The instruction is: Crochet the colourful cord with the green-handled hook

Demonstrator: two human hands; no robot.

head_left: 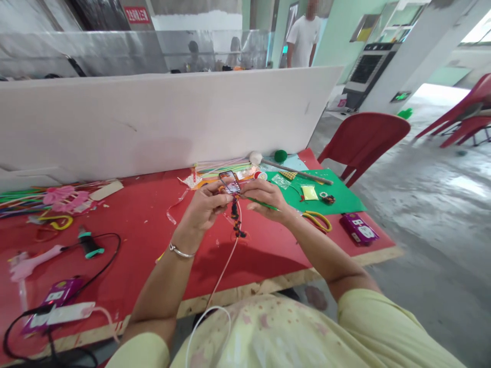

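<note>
Left hand (209,202): nearly closed, thumb and fingers pinched on the upper end of the dark-and-orange strand.
Right hand (264,197): fingers curled, its tips beside the same end, a thin green stick (264,205) held across between thumb and fingers.
Dark-and-orange strand (236,220): hung between the hands above the table; a pale cord (225,263) ran near it, down toward the lap.
Framed rectangle (230,182): showed right at the fingertips, perhaps a phone; whether the fingers touched it, I could not tell.
Done: the strand's dark and orange parts were already joined in a row.
Left: the work looked partway along, upper end in hand; how much remained could not be told.
Arms: forearms converged from both sides, wrists raised, a bracelet (181,252) on the left.
Green sheet (343,193): lay to the right, bearing a yellow packet (309,192); yellow handles (325,221), likely scissors, lay by its near edge.
Red tabletop (153,225): held loose stems (215,167) beyond the hands and a pink glue gun (36,263) far left.
White partition (161,117): stood behind, with a person (304,38) past it.
</note>
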